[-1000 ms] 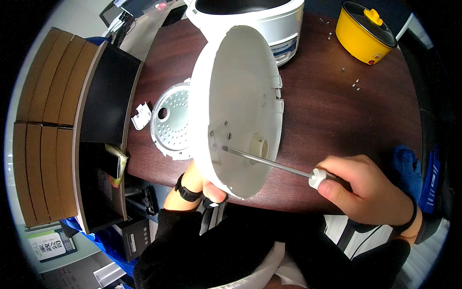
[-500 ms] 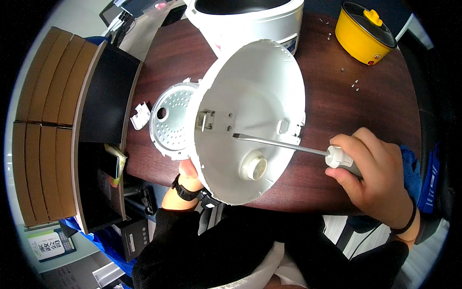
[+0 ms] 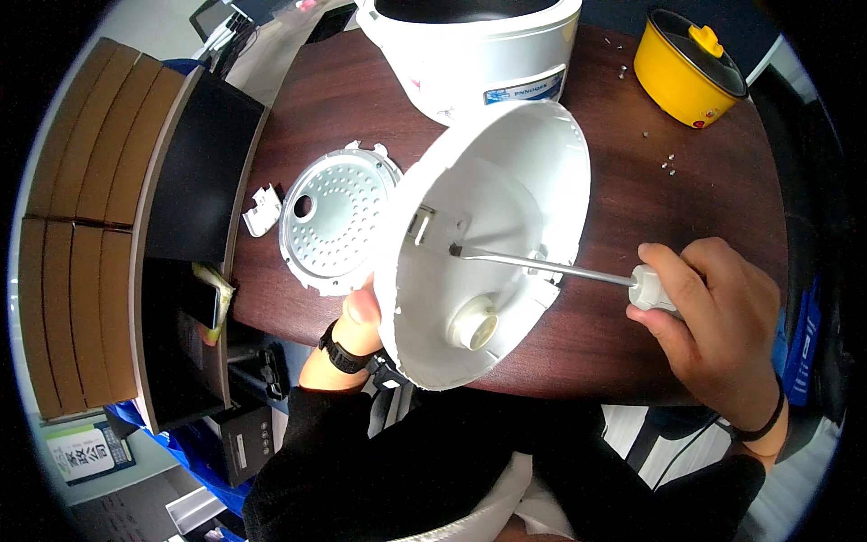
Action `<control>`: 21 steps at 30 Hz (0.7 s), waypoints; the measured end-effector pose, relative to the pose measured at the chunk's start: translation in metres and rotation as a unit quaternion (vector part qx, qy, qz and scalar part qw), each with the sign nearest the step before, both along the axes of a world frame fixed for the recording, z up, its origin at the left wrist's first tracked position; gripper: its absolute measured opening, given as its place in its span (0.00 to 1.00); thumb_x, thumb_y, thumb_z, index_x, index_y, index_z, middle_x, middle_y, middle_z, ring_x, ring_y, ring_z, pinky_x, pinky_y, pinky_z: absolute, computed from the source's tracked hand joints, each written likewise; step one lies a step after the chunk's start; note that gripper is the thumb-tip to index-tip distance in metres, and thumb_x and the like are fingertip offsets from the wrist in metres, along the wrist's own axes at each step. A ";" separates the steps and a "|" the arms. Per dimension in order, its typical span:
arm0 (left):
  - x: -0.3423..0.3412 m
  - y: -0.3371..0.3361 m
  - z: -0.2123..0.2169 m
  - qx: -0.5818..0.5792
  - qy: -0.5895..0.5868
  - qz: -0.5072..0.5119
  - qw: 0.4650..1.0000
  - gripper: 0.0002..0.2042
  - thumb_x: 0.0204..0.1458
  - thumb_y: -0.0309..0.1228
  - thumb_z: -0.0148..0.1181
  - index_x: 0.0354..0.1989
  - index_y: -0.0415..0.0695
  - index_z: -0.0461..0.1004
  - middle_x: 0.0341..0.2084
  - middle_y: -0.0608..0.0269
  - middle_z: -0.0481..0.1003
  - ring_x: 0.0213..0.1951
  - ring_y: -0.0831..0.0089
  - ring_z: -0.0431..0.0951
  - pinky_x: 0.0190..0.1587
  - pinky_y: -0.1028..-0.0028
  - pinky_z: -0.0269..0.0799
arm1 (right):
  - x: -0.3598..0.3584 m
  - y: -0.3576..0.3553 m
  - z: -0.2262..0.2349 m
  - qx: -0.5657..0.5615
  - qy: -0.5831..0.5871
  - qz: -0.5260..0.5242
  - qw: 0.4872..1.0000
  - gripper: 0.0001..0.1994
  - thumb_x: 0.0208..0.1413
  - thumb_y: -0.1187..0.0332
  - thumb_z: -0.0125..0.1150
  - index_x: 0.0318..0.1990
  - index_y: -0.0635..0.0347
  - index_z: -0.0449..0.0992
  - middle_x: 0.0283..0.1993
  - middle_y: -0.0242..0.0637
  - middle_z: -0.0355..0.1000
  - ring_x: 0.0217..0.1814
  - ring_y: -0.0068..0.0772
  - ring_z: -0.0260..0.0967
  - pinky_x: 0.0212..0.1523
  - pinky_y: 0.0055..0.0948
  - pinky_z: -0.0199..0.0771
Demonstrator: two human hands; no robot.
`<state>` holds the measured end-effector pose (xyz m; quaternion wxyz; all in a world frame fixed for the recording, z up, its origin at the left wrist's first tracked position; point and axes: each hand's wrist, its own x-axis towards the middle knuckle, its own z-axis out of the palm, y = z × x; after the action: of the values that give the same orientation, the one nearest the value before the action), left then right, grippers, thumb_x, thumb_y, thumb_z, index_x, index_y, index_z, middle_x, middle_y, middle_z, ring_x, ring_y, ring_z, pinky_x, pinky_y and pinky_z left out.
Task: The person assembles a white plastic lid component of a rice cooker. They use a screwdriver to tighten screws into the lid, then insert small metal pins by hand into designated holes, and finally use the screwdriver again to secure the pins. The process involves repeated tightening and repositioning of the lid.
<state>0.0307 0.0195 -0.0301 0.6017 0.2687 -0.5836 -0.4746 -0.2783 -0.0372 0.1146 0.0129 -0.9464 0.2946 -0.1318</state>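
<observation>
A white plastic rice cooker lid shell (image 3: 492, 203) is tilted up in front of me, its hollow inside facing right. My left hand (image 3: 361, 318) grips its near left rim; most of the fingers are hidden behind it. My right hand (image 3: 713, 316) is closed around the pale handle of a flathead screwdriver (image 3: 578, 269). The screwdriver's blade reaches into the shell, its tip at a small dark screw hole beside a rectangular latch slot. Lower in the shell sticks out a round white socket (image 3: 474, 324).
Left of the shell lies a perforated metal inner lid (image 3: 339, 226), with a small white plastic piece (image 3: 263, 211) beside it. Behind stands the white rice cooker body (image 3: 479, 54). A yellow pot (image 3: 677, 72) and several loose screws (image 3: 668, 164) are on the right of the brown table (image 3: 632, 334).
The shell has moved slightly right and down and turned, uncovering more of the inner lid. The screwdriver tip has gone from beside the screw hole to right at it.
</observation>
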 end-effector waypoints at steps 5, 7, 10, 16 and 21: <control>-0.001 0.002 0.000 -0.003 -0.003 0.001 1.000 0.56 0.25 0.73 0.67 0.51 0.31 0.67 0.38 0.59 0.75 0.38 0.72 0.77 0.40 0.72 0.77 | -0.002 0.005 0.022 0.003 0.080 -0.006 0.997 0.19 0.47 0.62 0.67 0.45 0.63 0.76 0.32 0.36 0.68 0.29 0.32 0.67 0.28 0.29 0.64; -0.005 -0.005 -0.002 -0.006 0.003 -0.010 1.000 0.56 0.25 0.73 0.67 0.51 0.31 0.68 0.38 0.59 0.75 0.38 0.73 0.77 0.40 0.72 0.77 | -0.005 0.008 0.026 0.015 0.091 -0.016 0.996 0.19 0.48 0.61 0.67 0.45 0.62 0.75 0.33 0.36 0.68 0.30 0.32 0.67 0.28 0.30 0.62; -0.002 0.002 0.000 -0.007 -0.008 0.009 1.000 0.55 0.25 0.73 0.67 0.51 0.31 0.68 0.38 0.59 0.75 0.37 0.73 0.77 0.39 0.73 0.77 | -0.001 0.002 0.010 0.055 0.049 0.005 0.997 0.19 0.50 0.60 0.66 0.45 0.62 0.75 0.33 0.36 0.69 0.30 0.31 0.66 0.27 0.30 0.59; -0.002 -0.002 0.000 -0.008 -0.005 0.005 1.000 0.55 0.25 0.73 0.67 0.51 0.31 0.68 0.37 0.59 0.76 0.37 0.73 0.77 0.39 0.73 0.77 | -0.002 0.002 -0.012 0.118 -0.027 0.000 0.993 0.16 0.52 0.62 0.64 0.43 0.64 0.74 0.28 0.37 0.69 0.23 0.32 0.66 0.23 0.29 0.60; 0.001 0.001 -0.002 -0.011 -0.003 0.008 1.000 0.55 0.25 0.74 0.67 0.50 0.31 0.68 0.36 0.60 0.76 0.36 0.74 0.78 0.38 0.74 0.77 | 0.002 0.001 -0.022 0.142 -0.079 0.015 0.987 0.16 0.52 0.63 0.65 0.42 0.64 0.73 0.25 0.36 0.67 0.20 0.33 0.67 0.19 0.28 0.63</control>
<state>0.0321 0.0203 -0.0319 0.6067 0.2680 -0.5881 -0.4629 -0.2767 -0.0366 0.0929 0.1721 -0.9258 0.2945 -0.1629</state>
